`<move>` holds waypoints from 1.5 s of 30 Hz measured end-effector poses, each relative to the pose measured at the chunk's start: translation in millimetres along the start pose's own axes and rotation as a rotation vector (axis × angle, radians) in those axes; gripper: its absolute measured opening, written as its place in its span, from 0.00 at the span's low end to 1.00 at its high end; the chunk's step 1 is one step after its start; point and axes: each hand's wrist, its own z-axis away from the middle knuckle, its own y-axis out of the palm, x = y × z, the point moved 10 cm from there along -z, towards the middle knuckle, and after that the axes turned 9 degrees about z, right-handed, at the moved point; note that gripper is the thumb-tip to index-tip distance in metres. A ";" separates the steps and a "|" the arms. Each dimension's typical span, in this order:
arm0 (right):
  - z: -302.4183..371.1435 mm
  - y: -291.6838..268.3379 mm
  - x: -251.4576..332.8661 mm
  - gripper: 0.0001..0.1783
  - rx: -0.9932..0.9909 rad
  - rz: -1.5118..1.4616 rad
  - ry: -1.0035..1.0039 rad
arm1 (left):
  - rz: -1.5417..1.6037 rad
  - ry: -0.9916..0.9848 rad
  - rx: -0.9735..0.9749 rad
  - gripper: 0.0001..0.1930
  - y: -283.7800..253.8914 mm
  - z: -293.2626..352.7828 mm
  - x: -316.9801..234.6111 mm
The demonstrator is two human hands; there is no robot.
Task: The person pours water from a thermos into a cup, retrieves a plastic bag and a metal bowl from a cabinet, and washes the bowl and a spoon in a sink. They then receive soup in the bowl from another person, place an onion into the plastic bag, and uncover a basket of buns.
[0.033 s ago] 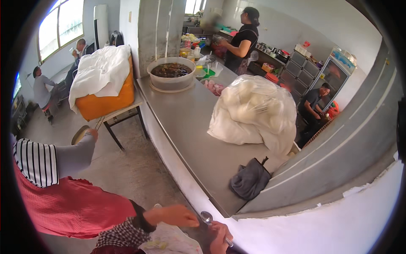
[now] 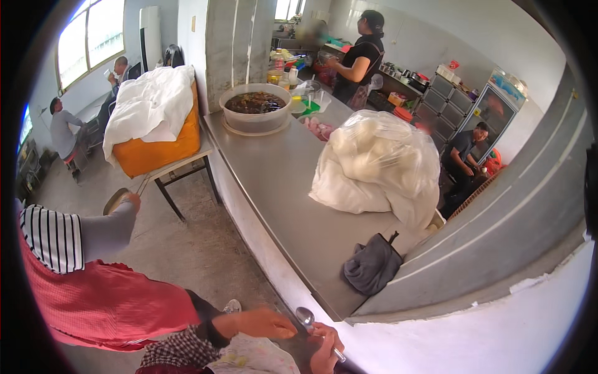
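Observation:
At the lower edge my right hand [image 2: 326,350] is closed round the handle of a metal spoon [image 2: 305,316], its bowl pointing up and away from me. Just left of it, my left hand [image 2: 265,324] is curled with its back upward; its fingertips are turned under and slightly blurred, so anything in them is hidden. The left fingers come close to the spoon's bowl, but I cannot tell if they touch. A black-and-white checked sleeve [image 2: 177,344] covers my left forearm. Below the hands lies a pale, stained surface [image 2: 258,356], partly hidden.
A metal counter [image 2: 274,187] carries a tub of dark liquid [image 2: 254,109], a large plastic bag of white rounded items [image 2: 380,162] and a grey cloth bundle [image 2: 372,265]. Left stands a person in a red apron [image 2: 118,302], near a cloth-covered orange box [image 2: 159,153]. Other people are farther off.
The whole view has shifted slightly. A shoe below the red apron shows more now. My right hand still holds the spoon, and my left hand stays beside it.

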 end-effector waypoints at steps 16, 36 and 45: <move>-93.9 247.2 33.4 0.13 0.391 -0.470 0.455 | 1.219 0.289 -0.690 0.27 -184.0 39.9 92.0; -285.4 416.0 150.5 0.12 0.814 -0.018 0.149 | 1.343 0.127 -0.768 0.19 -491.2 106.2 123.1; -415.1 333.3 170.6 0.11 0.584 -0.002 0.111 | 1.356 -0.088 -0.977 0.18 -526.4 106.7 137.5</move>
